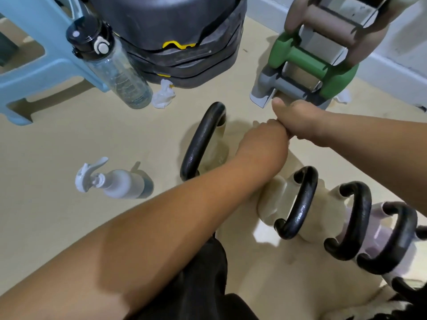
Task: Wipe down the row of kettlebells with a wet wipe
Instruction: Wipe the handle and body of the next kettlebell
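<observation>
1. Kettlebells (300,204) sit in a row on the floor, w/ black handles; the nearest one's handle (203,139) lies just beside the left hand (263,142).
2. Left hand & right hand (298,118) are pressed together, both fisted.
3. Can't tell what they clamp; any wipe is hidden.
4. The far end of the row is cut off.

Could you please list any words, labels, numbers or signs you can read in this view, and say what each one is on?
No text can be read here.
Clear water bottle: faint printed markings on its side, too blurred to read.
Black stacked equipment: a yellow mark, a shape only, no legible letters.
Spray bottle, kettlebells and dumbbell rack: no visible lettering.
</observation>
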{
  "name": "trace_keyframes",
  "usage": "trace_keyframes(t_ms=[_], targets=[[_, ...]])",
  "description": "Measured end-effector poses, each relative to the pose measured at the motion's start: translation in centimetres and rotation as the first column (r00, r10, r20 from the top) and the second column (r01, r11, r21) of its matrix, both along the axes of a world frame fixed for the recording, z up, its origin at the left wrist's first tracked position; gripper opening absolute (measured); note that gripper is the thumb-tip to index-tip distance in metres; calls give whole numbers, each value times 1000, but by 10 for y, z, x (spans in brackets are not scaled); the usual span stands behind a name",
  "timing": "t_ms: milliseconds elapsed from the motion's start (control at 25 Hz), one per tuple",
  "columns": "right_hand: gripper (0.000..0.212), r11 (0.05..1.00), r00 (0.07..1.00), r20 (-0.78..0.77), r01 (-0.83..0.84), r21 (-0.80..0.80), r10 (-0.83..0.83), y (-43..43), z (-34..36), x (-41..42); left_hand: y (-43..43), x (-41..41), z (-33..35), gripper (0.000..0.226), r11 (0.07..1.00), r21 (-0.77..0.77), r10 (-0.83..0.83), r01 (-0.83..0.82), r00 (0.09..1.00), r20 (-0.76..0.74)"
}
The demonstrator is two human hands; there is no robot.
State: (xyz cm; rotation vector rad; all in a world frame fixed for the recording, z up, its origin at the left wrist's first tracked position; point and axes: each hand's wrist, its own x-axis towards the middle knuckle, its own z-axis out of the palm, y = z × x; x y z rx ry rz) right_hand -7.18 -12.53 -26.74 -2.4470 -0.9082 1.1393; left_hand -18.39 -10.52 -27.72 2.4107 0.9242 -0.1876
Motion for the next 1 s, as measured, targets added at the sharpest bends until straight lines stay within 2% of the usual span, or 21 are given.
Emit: trace_keyframes(t_ms=[80, 240, 320, 400, 440, 520, 560, 640, 760, 880, 920, 1000], targets=[[66, 998, 999, 52, -4, 65, 1, 11, 4, -6, -15, -36, 1, 25, 999, -23, 44, -42, 991, 123], [55, 960, 984, 70, -176, 217, 165, 39, 16, -39, -14, -104, 11, 33, 999, -30, 48, -43, 977, 207], [48, 937, 973, 51, -231, 261, 225, 52, 20, -57, 3, -129, 22, 39, 983, 91, 124, -158, 944, 307], [43, 938, 971, 11, -233, 257, 238, 57, 18, -67, 15, -152, 20, 46, 921, 263, 182, -288, 914, 363], [43, 942, 972, -9, -226, 249, 236, 57, 17, -67, 17, -161, 13, 49, 914, 277, 199, -295, 924, 326], [48, 945, 969, -35, -230, 234, 245, 55, 18, -64, 9, -168, -6, 59, 954, 131, 245, -269, 953, 176], [48, 946, 968, -49, -227, 230, 244, 55, 18, -62, 6, -166, -13, 63, 963, 73, 246, -259, 957, 156], [48, 954, 968, -102, -203, 219, 230, 55, 21, -63, 20, -144, -18, 66, 965, 113, 220, -237, 964, 149], [42, 971, 969, -206, -90, 221, 136, 57, 22, -60, 66, -87, -12, 64, 952, 240, 193, -191, 981, 16], [23, 985, 963, -266, 7, 174, 40, 58, 30, -57, 89, -46, -4, 50, 966, 172, 219, -193, 965, -143], [18, 986, 960, -278, 10, 168, 38, 60, 30, -57, 86, -46, -5, 49, 964, 172, 225, -200, 964, -140], [27, 983, 967, -242, -29, 181, 74, 61, 29, -59, 68, -71, -11, 57, 948, 210, 257, -240, 964, -61]])
